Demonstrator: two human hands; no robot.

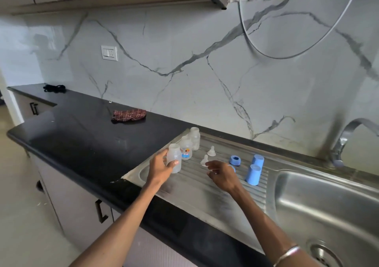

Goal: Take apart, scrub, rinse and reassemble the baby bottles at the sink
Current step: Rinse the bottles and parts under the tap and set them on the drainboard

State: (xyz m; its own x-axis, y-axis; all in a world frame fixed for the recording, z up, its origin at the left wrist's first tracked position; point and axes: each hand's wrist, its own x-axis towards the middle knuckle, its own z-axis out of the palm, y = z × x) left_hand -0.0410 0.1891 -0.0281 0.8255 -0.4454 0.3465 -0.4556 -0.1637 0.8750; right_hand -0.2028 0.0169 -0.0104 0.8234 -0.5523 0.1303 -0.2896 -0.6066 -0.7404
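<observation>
My left hand (162, 167) grips a clear open bottle (174, 157) upright at the left end of the steel drainboard (196, 188). Two more clear bottles (187, 146) (195, 138) stand just behind it. Two clear nipples (211, 151) (204, 161) lie on the ribs. My right hand (222, 175) hovers beside the nearer nipple with curled fingers, and a small clear piece, seemingly a nipple, shows between thumb and fingers. A sliver of a blue ring (233, 168) peeks from behind that hand. Another blue ring (235, 160) and two blue caps (257, 160) (253, 174) stand to the right.
The sink basin (328, 205) lies at the right with the tap (344, 139) behind it. A dark checked cloth (128, 115) rests on the black counter (82, 135) to the left. A black bundle (55, 88) sits in the far corner.
</observation>
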